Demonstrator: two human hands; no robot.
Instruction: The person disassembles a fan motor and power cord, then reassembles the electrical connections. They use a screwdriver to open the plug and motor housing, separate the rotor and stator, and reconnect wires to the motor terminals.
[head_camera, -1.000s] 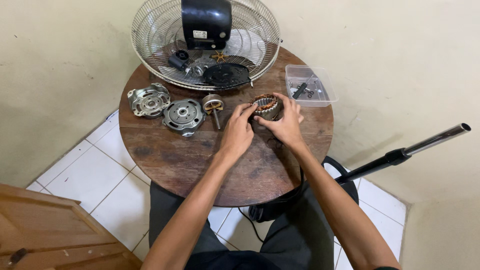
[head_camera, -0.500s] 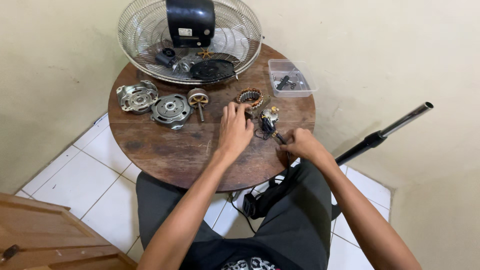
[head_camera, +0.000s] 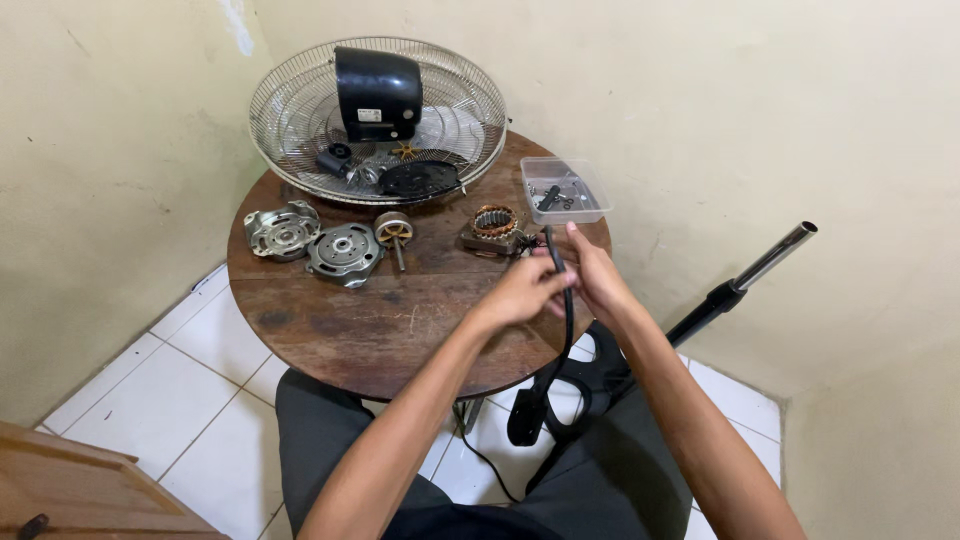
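My left hand (head_camera: 520, 292) and my right hand (head_camera: 592, 270) both grip a black cable (head_camera: 567, 300) over the right part of a round wooden table (head_camera: 340, 330). The cable runs up from the floor and ends near a motor stator with copper windings (head_camera: 492, 228), which lies on the table just beyond my hands. A rotor with its shaft (head_camera: 394, 234) and two metal motor housing halves (head_camera: 286, 230) (head_camera: 345, 250) lie to the left of the stator.
A wire fan guard (head_camera: 290, 110) at the table's back holds a black motor cover (head_camera: 377, 92) and small parts. A clear plastic box (head_camera: 565, 190) with small bits sits at the right edge. A fan stand pole (head_camera: 745, 280) leans at right. White floor tiles below.
My hands have left the stator on the table and pulled back toward me. Both now hold the black cable, which was not in my grip a second ago.
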